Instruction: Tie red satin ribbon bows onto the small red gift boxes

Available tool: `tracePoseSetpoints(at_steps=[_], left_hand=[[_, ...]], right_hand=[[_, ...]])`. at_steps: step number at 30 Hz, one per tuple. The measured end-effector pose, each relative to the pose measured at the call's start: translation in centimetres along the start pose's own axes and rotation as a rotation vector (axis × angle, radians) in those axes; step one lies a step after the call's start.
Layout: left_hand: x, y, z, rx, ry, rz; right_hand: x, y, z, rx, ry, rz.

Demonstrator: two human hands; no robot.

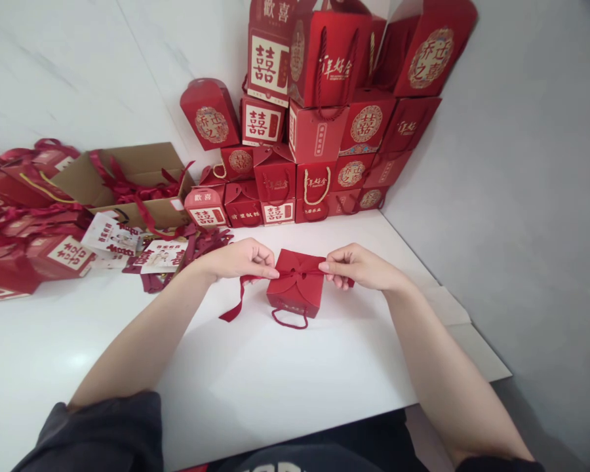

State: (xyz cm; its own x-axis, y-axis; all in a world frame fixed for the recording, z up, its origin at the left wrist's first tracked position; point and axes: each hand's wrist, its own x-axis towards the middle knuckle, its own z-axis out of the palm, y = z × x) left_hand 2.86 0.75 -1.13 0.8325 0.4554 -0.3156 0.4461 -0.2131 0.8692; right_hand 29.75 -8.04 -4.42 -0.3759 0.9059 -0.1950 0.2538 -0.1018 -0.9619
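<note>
A small red gift box (295, 294) with petal-like top flaps sits on the white table, its cord handle (290, 324) lying toward me. Across its top runs a dark red ribbon (234, 311), crossed or knotted at the middle. My left hand (250, 261) pinches the ribbon at the box's left edge, and a loose tail hangs down to the table. On the other side, my right hand (356, 265) pinches the ribbon at the right edge, its tail mostly hidden behind the fingers. The ribbon looks taut between both hands.
Stacked red boxes (319, 131) rise at the back against the wall. To the left stands an open cardboard box (162, 157) with ribbons inside, near printed white cards (163, 255) and more red boxes (63, 255). A grey wall (496, 196) borders the right side.
</note>
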Motion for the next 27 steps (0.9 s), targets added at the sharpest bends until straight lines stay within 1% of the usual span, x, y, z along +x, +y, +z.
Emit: tracePoseSetpoints(at_steps=[2,4,6,9,12,14,18,20,21,23,27], left_hand=[[-0.1,0.2,0.1,-0.034,-0.027,-0.028],[-0.3,0.6,0.3,-0.027,-0.016,-0.033],[-0.4,1.1,0.7,0.025,0.048,-0.023],[-0.5,1.8,1.5,0.128,0.152,0.014],[-0.5,2.2,2.2,0.194,0.206,0.038],[-0.5,2.4,2.7,0.227,0.246,0.047],[-0.1,2.6,4.0,0.327,0.393,0.064],[0.2,2.6,4.5,0.379,0.436,0.068],[0.3,2.6,4.7,0.393,0.433,0.071],[0.5,2.5,4.8,0.384,0.392,0.078],[0.6,2.4,4.3,0.272,0.226,0.099]], right_hand=[[-0.1,0.0,-0.1,0.006,-0.017,-0.002],[-0.2,-0.3,0.1,0.018,-0.013,-0.030],[-0.4,-0.6,0.4,-0.025,0.036,-0.102],[-0.6,-0.9,1.0,-0.224,0.154,-0.244],[-0.5,-1.0,1.6,-0.406,0.229,-0.357],[-0.4,-1.0,1.8,-0.479,0.274,-0.439],[0.0,-0.8,2.2,-0.595,0.361,-0.607],[0.3,-0.5,2.3,-0.683,0.398,-0.668],[0.4,-0.3,2.4,-0.731,0.413,-0.686],[0.7,0.2,2.5,-0.819,0.431,-0.680],[0.9,1.1,2.6,-0.941,0.472,-0.548]])
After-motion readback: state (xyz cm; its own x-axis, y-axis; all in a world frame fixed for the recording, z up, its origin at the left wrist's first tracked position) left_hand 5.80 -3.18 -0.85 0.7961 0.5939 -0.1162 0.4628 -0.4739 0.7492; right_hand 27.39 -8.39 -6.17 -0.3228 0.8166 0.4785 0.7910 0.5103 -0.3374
